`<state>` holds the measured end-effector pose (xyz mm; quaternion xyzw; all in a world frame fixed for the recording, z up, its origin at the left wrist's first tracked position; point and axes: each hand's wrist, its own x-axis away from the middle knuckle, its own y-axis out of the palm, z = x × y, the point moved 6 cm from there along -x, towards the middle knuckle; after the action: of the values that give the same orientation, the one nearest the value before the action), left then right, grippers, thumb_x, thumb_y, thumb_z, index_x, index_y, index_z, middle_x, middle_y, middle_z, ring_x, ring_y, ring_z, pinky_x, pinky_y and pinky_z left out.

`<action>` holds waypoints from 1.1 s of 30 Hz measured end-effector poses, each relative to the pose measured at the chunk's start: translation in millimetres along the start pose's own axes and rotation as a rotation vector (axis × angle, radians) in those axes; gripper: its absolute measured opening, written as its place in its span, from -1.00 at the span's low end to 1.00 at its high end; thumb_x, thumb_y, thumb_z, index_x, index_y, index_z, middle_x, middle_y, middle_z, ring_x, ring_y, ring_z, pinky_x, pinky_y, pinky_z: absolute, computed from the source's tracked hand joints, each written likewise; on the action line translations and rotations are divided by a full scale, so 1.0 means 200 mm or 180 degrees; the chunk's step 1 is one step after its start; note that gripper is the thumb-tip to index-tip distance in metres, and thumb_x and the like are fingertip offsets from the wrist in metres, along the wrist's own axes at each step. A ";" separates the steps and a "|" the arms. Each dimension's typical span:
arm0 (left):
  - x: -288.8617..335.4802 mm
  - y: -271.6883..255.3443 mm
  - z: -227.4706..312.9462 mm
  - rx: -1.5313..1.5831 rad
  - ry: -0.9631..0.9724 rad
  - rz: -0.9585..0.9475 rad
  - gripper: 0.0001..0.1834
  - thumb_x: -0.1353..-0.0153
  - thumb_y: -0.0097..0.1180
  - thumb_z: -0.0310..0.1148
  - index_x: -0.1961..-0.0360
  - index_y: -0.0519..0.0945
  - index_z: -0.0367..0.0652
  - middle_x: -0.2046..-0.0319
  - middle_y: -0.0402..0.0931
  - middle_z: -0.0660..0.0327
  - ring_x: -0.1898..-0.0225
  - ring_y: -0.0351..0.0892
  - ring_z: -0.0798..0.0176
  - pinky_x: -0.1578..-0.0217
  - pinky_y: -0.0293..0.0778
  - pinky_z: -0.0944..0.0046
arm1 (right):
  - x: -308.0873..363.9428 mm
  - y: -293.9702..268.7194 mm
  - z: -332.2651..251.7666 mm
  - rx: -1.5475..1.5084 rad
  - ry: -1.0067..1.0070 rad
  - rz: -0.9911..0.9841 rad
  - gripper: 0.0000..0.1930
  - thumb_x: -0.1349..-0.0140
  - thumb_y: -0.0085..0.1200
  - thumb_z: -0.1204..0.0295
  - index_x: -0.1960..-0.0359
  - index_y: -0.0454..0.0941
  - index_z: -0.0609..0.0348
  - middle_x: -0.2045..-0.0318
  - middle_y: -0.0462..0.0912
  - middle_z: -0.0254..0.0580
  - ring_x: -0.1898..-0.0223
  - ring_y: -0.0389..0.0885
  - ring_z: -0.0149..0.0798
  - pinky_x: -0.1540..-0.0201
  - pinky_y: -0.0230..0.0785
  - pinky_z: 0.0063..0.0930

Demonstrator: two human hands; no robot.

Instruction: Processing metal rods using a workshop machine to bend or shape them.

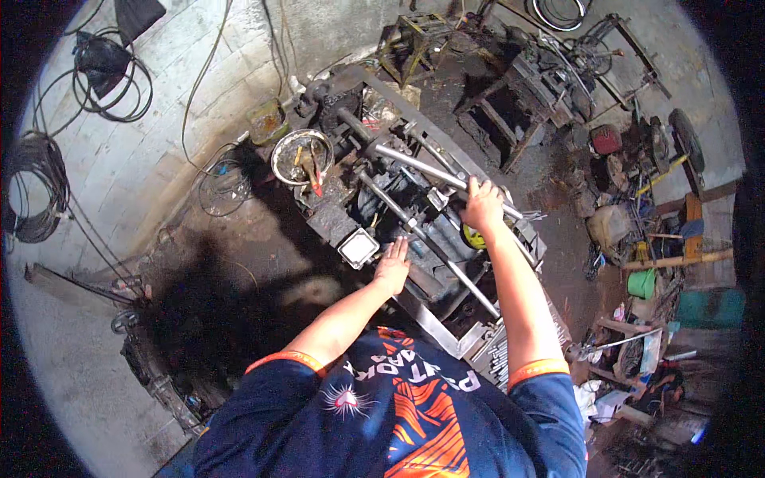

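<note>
Grasping the thick silver bar [422, 166] with the right hand [484, 209]. Holding the left hand [392, 269] open near the square white-faced box [358, 248]

This is a grimy metal workshop. A greasy machine [426, 267] with long steel bars [414, 165] stands in the middle; coiled cables [49, 159] hang along the left wall [163, 68], and grubby mechanical parts [612, 171] crowd the right.

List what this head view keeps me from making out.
Head view: palm of the left hand, hidden by its back.
Head view: part of the silver bar, covered by the right hand.
Head view: part of the yellow object, behind the right forearm.
Head view: outer side of the far-left cable coil, lost in the dark rim.
</note>
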<state>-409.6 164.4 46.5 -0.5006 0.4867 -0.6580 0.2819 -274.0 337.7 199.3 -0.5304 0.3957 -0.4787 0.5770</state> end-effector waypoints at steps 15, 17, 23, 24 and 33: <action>0.00 -0.03 -0.01 0.0118 -0.0231 0.0318 -0.62 -0.21 -0.08 -0.26 0.02 0.58 -0.18 -0.40 -0.14 -0.15 -0.44 -0.21 -0.11 -0.40 -0.26 0.00 | -0.02 -0.01 0.00 0.0053 -0.0198 -0.0056 -0.42 0.00 0.06 0.43 -0.14 0.24 0.04 0.09 0.40 0.11 0.05 0.46 0.10 0.01 0.33 -0.04; 0.00 -0.02 -0.01 0.0114 -0.0250 0.0316 -0.63 -0.21 -0.08 -0.27 0.03 0.58 -0.18 -0.40 -0.15 -0.15 -0.44 -0.20 -0.12 -0.40 -0.26 0.00 | -0.01 -0.01 -0.01 0.0042 -0.0248 0.0016 -0.43 0.00 0.06 0.42 -0.13 0.25 0.05 0.11 0.41 0.10 0.05 0.46 0.10 0.02 0.34 -0.03; 0.01 -0.06 -0.01 0.0146 -0.0089 -0.0066 -0.61 -0.21 -0.06 -0.30 -0.04 0.54 -0.18 -0.41 -0.19 -0.15 -0.45 -0.23 -0.10 -0.41 -0.25 0.03 | 0.01 0.05 0.03 0.0067 -0.0152 0.0040 -0.17 0.17 0.33 0.24 -0.20 0.18 0.06 0.04 0.39 0.09 -0.01 0.43 0.11 -0.04 0.35 -0.03; 0.01 -0.05 -0.02 0.0291 -0.0064 -0.0065 -0.59 -0.21 -0.05 -0.31 -0.06 0.53 -0.17 -0.41 -0.21 -0.15 -0.45 -0.23 -0.10 -0.41 -0.24 0.04 | 0.01 0.04 0.03 0.0032 -0.0110 -0.0049 -0.17 0.18 0.32 0.24 -0.19 0.19 0.06 0.04 0.39 0.08 -0.01 0.43 0.11 -0.03 0.34 -0.02; 0.03 -0.08 -0.03 0.0711 -0.0107 -0.0099 -0.23 -0.12 -0.03 -0.32 -0.37 0.05 -0.24 -0.42 -0.22 -0.13 -0.46 -0.24 -0.03 -0.40 -0.24 0.06 | 0.01 0.03 0.01 0.0108 -0.0127 0.0116 -0.20 0.19 0.29 0.28 -0.17 0.20 0.03 0.05 0.39 0.08 0.02 0.43 0.10 0.00 0.34 -0.02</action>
<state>-415.6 167.8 63.2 -0.4845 0.3977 -0.7040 0.3338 -270.5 336.3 193.5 -0.5227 0.3855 -0.4641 0.6023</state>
